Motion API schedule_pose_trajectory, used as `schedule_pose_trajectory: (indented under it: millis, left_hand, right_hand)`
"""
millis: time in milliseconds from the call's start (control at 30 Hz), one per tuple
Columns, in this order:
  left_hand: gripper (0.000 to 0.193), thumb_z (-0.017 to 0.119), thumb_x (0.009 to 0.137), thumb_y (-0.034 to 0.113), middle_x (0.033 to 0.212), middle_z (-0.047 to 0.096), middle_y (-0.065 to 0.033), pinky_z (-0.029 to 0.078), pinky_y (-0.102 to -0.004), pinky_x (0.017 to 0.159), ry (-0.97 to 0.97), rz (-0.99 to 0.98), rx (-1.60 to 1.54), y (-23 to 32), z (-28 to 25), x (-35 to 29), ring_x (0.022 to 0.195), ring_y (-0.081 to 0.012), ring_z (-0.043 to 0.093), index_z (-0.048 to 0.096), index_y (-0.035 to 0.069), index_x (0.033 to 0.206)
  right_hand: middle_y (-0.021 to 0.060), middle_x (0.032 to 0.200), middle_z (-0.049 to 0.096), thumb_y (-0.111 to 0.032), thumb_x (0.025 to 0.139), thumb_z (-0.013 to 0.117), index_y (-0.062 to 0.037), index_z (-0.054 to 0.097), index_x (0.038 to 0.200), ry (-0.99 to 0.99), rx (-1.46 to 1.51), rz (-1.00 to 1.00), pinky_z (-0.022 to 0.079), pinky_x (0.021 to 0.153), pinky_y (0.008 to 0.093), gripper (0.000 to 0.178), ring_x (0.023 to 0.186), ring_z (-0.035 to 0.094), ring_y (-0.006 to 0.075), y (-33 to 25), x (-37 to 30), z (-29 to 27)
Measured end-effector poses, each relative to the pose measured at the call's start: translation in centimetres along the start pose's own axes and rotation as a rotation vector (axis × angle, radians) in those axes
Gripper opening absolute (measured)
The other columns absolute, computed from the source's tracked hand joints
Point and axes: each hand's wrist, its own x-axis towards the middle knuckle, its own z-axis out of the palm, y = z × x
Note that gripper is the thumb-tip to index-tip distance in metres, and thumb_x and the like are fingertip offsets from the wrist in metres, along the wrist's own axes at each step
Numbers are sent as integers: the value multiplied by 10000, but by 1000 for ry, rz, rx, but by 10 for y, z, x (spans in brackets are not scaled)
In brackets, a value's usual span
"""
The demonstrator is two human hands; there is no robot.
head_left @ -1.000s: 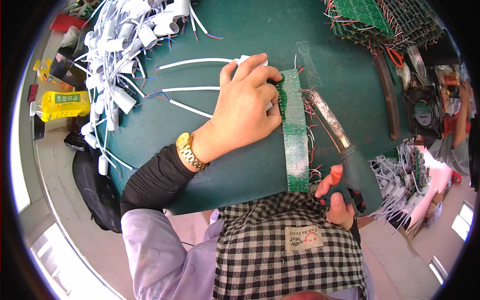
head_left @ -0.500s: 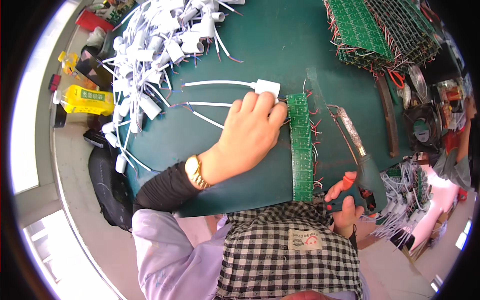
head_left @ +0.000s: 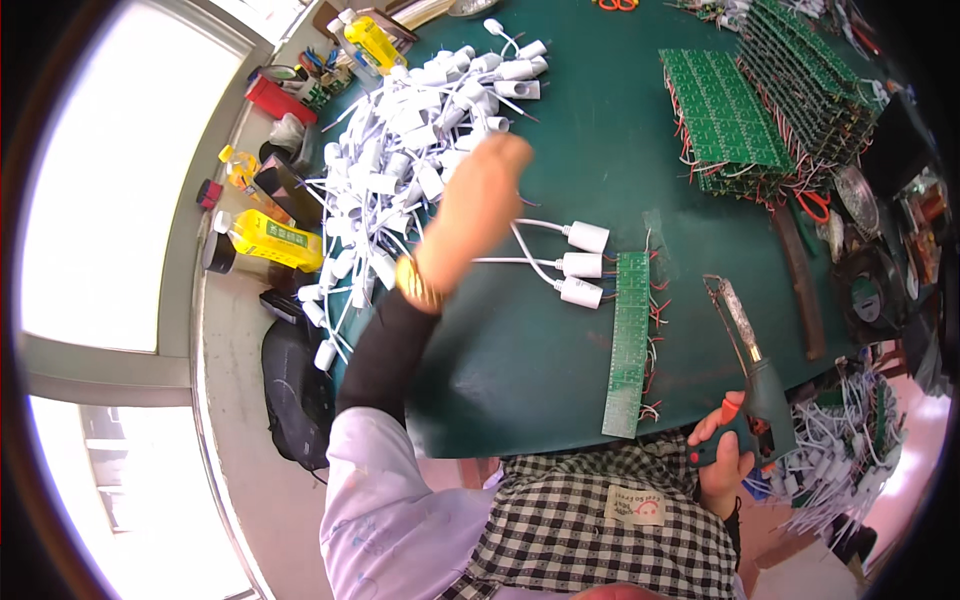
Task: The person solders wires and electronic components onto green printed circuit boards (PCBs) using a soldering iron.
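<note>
My left hand [head_left: 478, 205] hovers at the right edge of a pile of white lamp holders [head_left: 400, 140] with short cables; its fingers are smeared by motion. Three white lamp holders [head_left: 581, 264] lie side by side on the green mat, cables pointing left, their other ends close to a long green circuit board strip [head_left: 628, 350]. Short red and white wires stick out along the strip's right side. In my right hand [head_left: 722, 455] is a soldering gun [head_left: 765, 400], gripped by its handle, with the bent tip pointing away from me, right of the strip.
Stacked green circuit board panels [head_left: 725, 110] with wires stand at the far right. A dark bar [head_left: 798, 285] lies below them, near orange-handled scissors [head_left: 815, 207]. Yellow bottles [head_left: 275, 240] and a black case [head_left: 293, 390] line the left side. More wired lamp holders [head_left: 840, 460] hang low at the right.
My left hand has left the lamp holders beside the strip and moved left and away to the pile. The whole view has shifted. My right hand still holds the soldering gun.
</note>
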Motion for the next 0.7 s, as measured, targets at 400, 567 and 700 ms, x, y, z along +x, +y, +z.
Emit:
schedule_pose_trajectory:
  millis: [400, 567, 700]
  left_hand:
    - [361, 684, 799, 190, 875, 634, -93, 433, -418, 855, -257, 0, 258, -9, -54, 32, 862, -278, 602, 596, 139, 1146]
    - [422, 697, 703, 118, 834, 559, -133, 449, -404, 629, -201, 212, -192, 57, -60, -14, 718, -340, 562, 523, 34, 1078]
    - [423, 660, 685, 75, 939, 557, -181, 445, -435, 688, -479, 96, -445, 87, -50, -56, 776, -370, 562, 484, 2, 1063]
  right_hand:
    - [98, 759, 500, -294, 904, 516, 3, 360, 1234, 83, 78, -89, 468, 556, 282, 470, 610, 501, 156, 3, -11, -16]
    - [98, 736, 498, -314, 912, 508, 23, 343, 1244, 69, 118, -84, 464, 564, 285, 501, 602, 500, 169, 0, -3, -14]
    - [101, 741, 506, -309, 911, 514, 29, 352, 1245, -14, 121, -63, 467, 576, 290, 502, 620, 511, 173, -2, -5, -12]
